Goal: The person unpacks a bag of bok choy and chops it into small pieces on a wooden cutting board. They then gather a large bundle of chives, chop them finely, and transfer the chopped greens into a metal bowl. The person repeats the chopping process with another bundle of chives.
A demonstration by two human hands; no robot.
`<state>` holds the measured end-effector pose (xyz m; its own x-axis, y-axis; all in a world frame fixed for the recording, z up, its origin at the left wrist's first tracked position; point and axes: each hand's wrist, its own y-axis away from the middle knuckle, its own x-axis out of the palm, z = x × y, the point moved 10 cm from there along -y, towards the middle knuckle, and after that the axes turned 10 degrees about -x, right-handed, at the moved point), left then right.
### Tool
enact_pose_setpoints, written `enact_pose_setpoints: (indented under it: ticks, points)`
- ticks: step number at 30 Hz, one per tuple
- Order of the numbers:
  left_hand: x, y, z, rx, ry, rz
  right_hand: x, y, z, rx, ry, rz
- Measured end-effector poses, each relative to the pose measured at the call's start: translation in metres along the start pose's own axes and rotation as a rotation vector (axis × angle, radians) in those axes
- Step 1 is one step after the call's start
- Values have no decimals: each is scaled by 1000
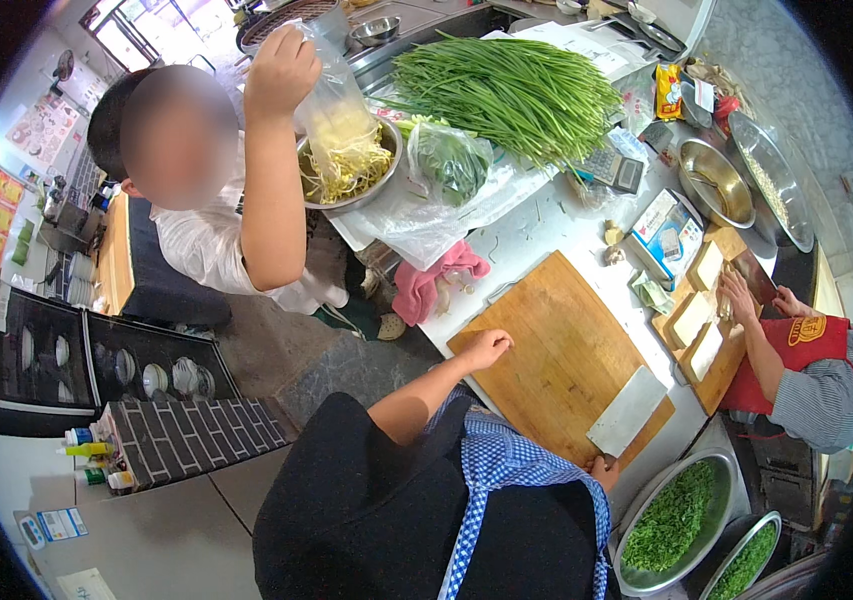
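My left hand (488, 349) rests over the near-left edge of a large wooden cutting board (546, 337), fingers loosely curled and nothing visible in them. My right hand (604, 474) is at the board's near-right edge, partly hidden by my apron, and grips the handle of a cleaver (629, 411). The cleaver's broad blade lies flat on the right part of the board. A pink cloth (437, 279) sits just beyond the board's left corner. Garlic (614, 256) and a piece of ginger (612, 232) lie past its far corner.
Across the table lie garlic chives (509, 97) and bagged greens (450, 165). A person at left lifts a plastic bag (336, 112) over a bowl of sprouts (355, 176). At right, another person cuts tofu (690, 319). A metal bowl of chopped greens (670, 517) stands near my right side.
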<state>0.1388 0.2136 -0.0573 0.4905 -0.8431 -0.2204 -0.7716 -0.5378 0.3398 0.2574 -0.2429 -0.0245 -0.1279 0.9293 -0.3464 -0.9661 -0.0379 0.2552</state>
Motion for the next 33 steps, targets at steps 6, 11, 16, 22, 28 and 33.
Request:
enact_pose_setpoints:
  ticks: [6,11,16,22,28,33]
  points:
    - [-2,4,-5,-14,14,-9,4,7,9,36,-27,23]
    - [-2,3,-3,-44,-7,1,-1,1,-3,1,-13,5]
    - [-1,0,1,-16,-6,-4,0,1,-2,4,4,19]
    - [-1,0,0,11,-14,0,1,2,-2,21,-43,-5]
    - [-2,1,-3,-5,-8,-1,0,-2,-5,32,12,12]
    - [-1,1,-5,0,-4,15,-2,-3,-9,52,-5,-25]
